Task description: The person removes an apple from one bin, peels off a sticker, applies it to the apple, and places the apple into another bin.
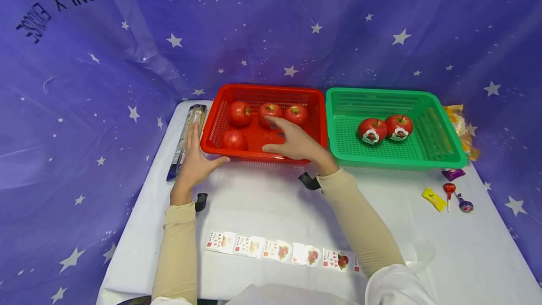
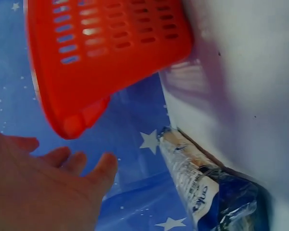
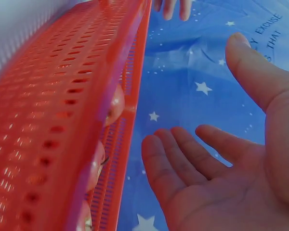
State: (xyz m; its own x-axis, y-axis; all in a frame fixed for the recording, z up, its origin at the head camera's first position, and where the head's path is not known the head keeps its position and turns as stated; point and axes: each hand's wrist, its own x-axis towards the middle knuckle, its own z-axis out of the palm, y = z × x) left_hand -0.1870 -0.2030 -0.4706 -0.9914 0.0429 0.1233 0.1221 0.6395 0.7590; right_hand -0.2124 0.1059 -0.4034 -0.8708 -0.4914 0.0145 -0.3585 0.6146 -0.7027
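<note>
My left hand is held open beside the left end of a red plastic basket, thumb spread toward its front rim. In the left wrist view its fingers are apart from the basket. Over the basket's front right part hovers my right hand, fingers and thumb spread, with nothing in its grasp. Several red apples lie in this basket, one apple at the front left and one apple at the back right. The right hand partly covers the middle apple.
To the right, a green basket holds two stickered apples. A strip of apple labels lies in front. Wrapped packets lie left of the red basket; a yellow candy and lollipops sit at the right.
</note>
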